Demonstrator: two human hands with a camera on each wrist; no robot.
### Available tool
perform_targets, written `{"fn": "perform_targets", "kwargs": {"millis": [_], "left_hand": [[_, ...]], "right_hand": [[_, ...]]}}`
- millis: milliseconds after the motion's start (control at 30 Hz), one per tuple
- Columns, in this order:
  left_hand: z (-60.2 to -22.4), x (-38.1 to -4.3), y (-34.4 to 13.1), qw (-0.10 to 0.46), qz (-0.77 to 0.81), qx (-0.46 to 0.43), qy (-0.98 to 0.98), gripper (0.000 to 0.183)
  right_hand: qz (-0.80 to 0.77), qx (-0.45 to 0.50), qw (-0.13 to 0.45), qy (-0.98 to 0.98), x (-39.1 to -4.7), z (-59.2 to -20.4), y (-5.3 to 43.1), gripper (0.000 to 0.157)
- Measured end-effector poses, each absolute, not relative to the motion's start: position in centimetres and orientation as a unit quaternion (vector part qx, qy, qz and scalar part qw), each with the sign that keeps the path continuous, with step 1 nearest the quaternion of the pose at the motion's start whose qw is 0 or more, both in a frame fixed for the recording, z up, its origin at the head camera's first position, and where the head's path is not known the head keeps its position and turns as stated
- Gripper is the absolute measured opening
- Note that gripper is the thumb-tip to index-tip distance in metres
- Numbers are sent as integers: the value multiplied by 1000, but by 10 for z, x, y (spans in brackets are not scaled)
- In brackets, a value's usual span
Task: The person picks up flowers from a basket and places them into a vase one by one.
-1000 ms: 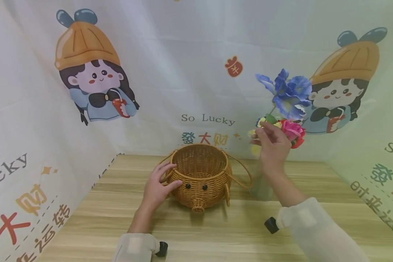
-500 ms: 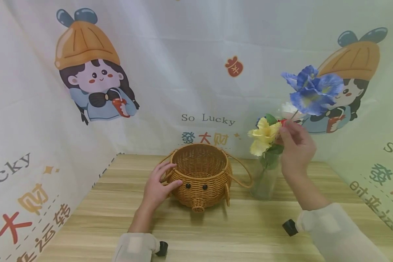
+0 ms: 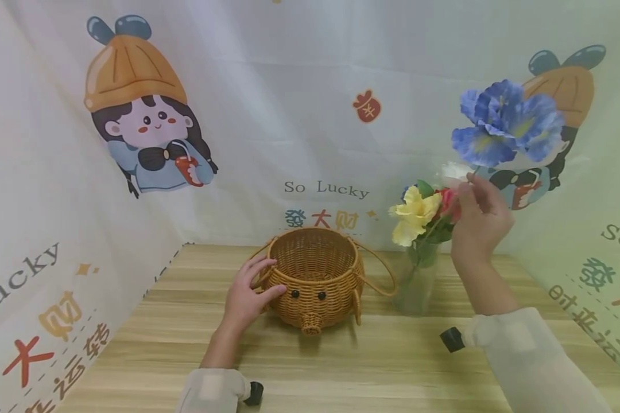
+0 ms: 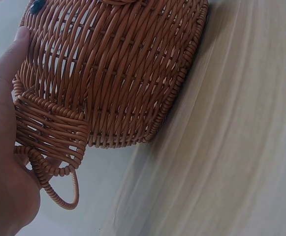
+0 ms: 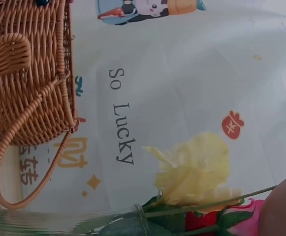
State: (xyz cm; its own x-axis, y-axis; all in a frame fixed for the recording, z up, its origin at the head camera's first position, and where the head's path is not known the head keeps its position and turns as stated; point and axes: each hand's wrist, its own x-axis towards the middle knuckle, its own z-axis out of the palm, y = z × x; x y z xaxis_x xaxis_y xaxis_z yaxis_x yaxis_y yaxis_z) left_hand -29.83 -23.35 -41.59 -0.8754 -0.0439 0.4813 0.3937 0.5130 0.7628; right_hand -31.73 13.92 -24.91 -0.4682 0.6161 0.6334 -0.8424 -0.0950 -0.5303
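Observation:
My left hand holds the side of a wicker basket with black bead eyes and a snout. Its thumb lies on the front and its fingers reach up by the rim; the left wrist view shows the hand around the basket's woven ear. My right hand pinches the stem of a blue artificial flower above a clear glass vase. In the right wrist view, the stem slants from the vase's mouth up to the hand. A yellow flower and a pink-red rose stand in the vase.
The basket's looped handle hangs out toward the vase. A white flower shows behind the right hand. Printed cloth encloses the wooden tabletop at the back and both sides.
My right hand has moved right and up, from in front of the bouquet to its right side. The blue flower has shifted right and higher. The left hand stays on the basket.

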Motion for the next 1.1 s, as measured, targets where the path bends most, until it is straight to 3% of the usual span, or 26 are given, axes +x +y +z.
{"fn": "perform_targets", "kwargs": {"millis": [333, 567, 833, 1100], "left_hand": [[-416, -299, -234, 217, -489, -101, -839, 59], [-415, -298, -235, 219, -483, -98, -842, 58], [-416, -298, -235, 226, -479, -100, -842, 59], [-416, -297, -234, 230, -463, -96, -850, 59]], "right_hand": [[686, 69, 528, -496, -316, -249, 134, 15], [674, 58, 511, -531, -321, -261, 136, 7], [683, 49, 482, -547, -323, -275, 135, 20], [694, 35, 443, -566, -325, -287, 137, 14]]}}
